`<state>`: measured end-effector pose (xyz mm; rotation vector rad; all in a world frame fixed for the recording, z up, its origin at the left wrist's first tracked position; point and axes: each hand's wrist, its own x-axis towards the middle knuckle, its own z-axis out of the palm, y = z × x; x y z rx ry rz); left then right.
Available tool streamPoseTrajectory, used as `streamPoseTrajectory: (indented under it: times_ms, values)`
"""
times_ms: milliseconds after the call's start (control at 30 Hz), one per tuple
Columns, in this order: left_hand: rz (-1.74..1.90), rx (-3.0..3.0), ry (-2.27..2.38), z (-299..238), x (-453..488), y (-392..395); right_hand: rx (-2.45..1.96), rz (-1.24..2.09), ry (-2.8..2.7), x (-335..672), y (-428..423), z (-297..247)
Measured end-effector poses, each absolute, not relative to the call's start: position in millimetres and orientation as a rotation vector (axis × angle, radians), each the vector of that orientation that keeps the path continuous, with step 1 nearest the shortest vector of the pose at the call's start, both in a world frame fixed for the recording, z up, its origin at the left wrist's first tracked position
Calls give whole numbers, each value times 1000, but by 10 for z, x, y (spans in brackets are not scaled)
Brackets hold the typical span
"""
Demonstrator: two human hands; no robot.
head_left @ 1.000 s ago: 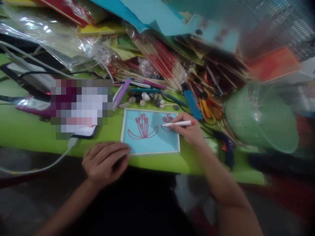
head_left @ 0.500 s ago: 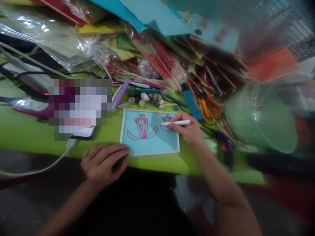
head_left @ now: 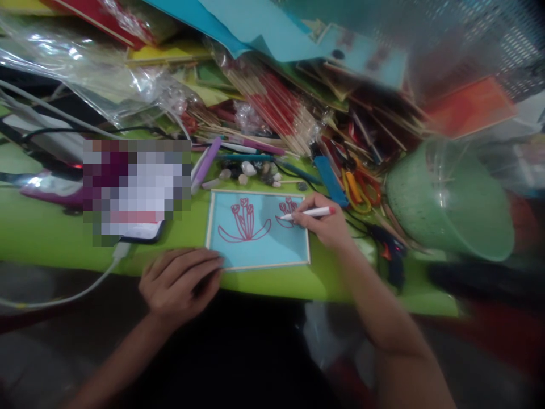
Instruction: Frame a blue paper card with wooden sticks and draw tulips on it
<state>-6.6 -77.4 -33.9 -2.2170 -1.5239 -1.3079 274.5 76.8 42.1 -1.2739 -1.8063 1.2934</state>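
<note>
A light-blue card (head_left: 264, 253) with a pale stick border lies at the table's near edge. Red outlines of flowers with long curved leaves (head_left: 244, 227) fill its left part, and a smaller red flower cluster is at upper right, partly behind my fingers. My right hand (head_left: 323, 224) pinches a white marker (head_left: 313, 212) with a red end, its tip touching the card beside the smaller drawing. My left hand (head_left: 183, 281) is closed at the card's lower left corner, fingertips over the border; the thumb is mostly hidden.
Pebbles (head_left: 249, 168) and pens (head_left: 208, 162) lie behind the card. Right of it are orange-handled scissors (head_left: 361, 193), a glue gun (head_left: 389, 253) and a green basket (head_left: 451, 199). A phone (head_left: 147, 232) with a cable lies left. Sticks and plastic wrap crowd the back.
The marker tip has shifted slightly to the right along the small leaf line. My left hand keeps its place at the card's corner. The whole view has drifted a little.
</note>
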Motion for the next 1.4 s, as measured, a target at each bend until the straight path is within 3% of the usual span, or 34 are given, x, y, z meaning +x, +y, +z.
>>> streamPoseTrajectory:
  times_ms: [1400]
  values:
    - [-1293, -2264, -1451, -318, -84, -748, -1273, 1287, -1730, 2877, 798, 434]
